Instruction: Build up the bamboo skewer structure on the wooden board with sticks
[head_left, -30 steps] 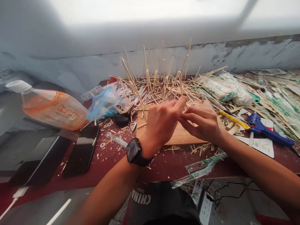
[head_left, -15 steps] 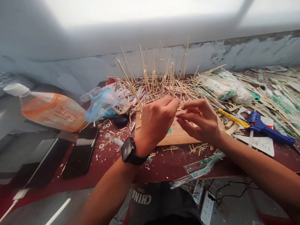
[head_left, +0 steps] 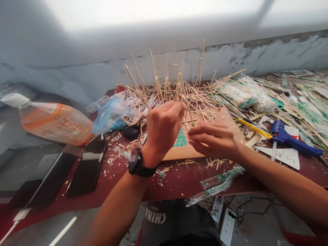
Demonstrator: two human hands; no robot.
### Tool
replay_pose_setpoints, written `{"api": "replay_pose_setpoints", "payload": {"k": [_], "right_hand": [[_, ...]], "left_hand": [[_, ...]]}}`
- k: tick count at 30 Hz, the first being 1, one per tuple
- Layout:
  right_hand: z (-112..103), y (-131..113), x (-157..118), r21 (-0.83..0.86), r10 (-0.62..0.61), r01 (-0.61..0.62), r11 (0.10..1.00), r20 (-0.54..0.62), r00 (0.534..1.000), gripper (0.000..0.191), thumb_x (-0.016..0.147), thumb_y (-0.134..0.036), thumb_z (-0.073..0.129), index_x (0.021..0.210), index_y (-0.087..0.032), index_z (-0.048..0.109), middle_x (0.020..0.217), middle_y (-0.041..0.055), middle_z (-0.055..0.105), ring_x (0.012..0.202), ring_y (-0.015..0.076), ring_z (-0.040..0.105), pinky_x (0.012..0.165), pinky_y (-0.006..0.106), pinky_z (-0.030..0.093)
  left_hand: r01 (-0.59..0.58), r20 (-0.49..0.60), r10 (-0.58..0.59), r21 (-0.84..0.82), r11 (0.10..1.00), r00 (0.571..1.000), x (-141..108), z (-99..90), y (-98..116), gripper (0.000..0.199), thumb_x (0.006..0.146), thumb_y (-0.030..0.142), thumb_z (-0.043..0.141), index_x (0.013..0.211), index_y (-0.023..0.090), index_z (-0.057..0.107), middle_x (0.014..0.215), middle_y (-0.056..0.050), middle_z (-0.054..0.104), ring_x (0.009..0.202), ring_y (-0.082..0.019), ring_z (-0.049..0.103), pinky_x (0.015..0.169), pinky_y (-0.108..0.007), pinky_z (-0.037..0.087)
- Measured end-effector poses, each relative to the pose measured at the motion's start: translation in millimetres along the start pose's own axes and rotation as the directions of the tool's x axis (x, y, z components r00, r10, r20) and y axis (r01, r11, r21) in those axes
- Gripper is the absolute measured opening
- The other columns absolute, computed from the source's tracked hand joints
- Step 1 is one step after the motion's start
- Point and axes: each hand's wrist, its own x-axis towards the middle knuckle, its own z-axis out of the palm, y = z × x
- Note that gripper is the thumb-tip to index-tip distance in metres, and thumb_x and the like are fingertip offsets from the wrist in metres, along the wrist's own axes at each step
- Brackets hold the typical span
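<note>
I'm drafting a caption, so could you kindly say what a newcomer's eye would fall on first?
Thin pale wooden sticks, bristling at the centre beyond the bare left hand, probably come first. Next are a white-capped orange plastic bottle, far left, and a blue plastic glue gun, right.

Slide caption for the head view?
Left hand and right hand over a wooden board, sticks heaped behind, glue gun at right.
</note>
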Motion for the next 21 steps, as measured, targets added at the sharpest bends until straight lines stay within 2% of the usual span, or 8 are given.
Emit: {"api": "replay_pose_setpoints", "payload": {"k": [6, 10, 15, 21], "right_hand": [[1.8, -0.6, -1.3, 0.072, -0.016, 0.007, 0.997, 0.119, 0.993, 0.020, 0.097, -0.011, 0.064, 0.080, -0.020, 0.058, 0.075, 0.0012, 0.071, 0.059, 0.0097, 0.060, 0.055, 0.025, 0.050], [4.1, 1.6, -1.9, 0.069, -0.036, 0.023, 0.997, 0.195, 0.980, 0.026, 0.098, -0.011, 0.063, 0.074, -0.021, 0.056, 0.070, 0.0004, 0.068, 0.057, 0.0088, 0.055, 0.052, 0.025, 0.045], [4.0, 3.6, -2.9, 0.044, -0.034, 0.025, 0.999, 0.196, 0.980, 0.028, 0.099, -0.013, 0.062, 0.072, -0.021, 0.055, 0.069, -0.0002, 0.067, 0.056, 0.0084, 0.051, 0.052, 0.025, 0.043], [4.1, 4.8, -4.7, 0.042, -0.022, 0.013, 0.999, 0.212, 0.977, 0.027, 0.100, -0.015, 0.061, 0.074, -0.021, 0.056, 0.071, -0.0006, 0.067, 0.057, 0.0084, 0.052, 0.053, 0.025, 0.044]], "left_hand": [[-0.003, -0.111, 0.003, 0.005, 1.000, 0.994, 3.5, -2.9, -2.4, 0.019, 0.097, 0.011, 0.068, 0.079, 0.017, 0.071, 0.067, 0.003, 0.068, 0.058, -0.009, 0.057, 0.057, -0.026, 0.038], [-0.010, -0.151, 0.009, 0.000, 1.000, 0.988, 6.3, -5.5, -1.3, 0.017, 0.094, 0.008, 0.071, 0.080, 0.017, 0.071, 0.069, 0.003, 0.071, 0.060, -0.008, 0.060, 0.059, -0.024, 0.043], [-0.033, -0.200, 0.030, -0.011, 0.999, 0.979, 8.2, -8.4, -0.9, 0.015, 0.093, 0.005, 0.073, 0.083, 0.017, 0.071, 0.073, 0.002, 0.075, 0.065, -0.009, 0.067, 0.062, -0.022, 0.048], [-0.015, -0.267, 0.004, -0.037, 0.999, 0.964, 9.6, -12.6, -1.1, 0.017, 0.095, 0.007, 0.071, 0.086, 0.020, 0.073, 0.073, 0.002, 0.074, 0.064, -0.009, 0.066, 0.060, -0.025, 0.050]]}}
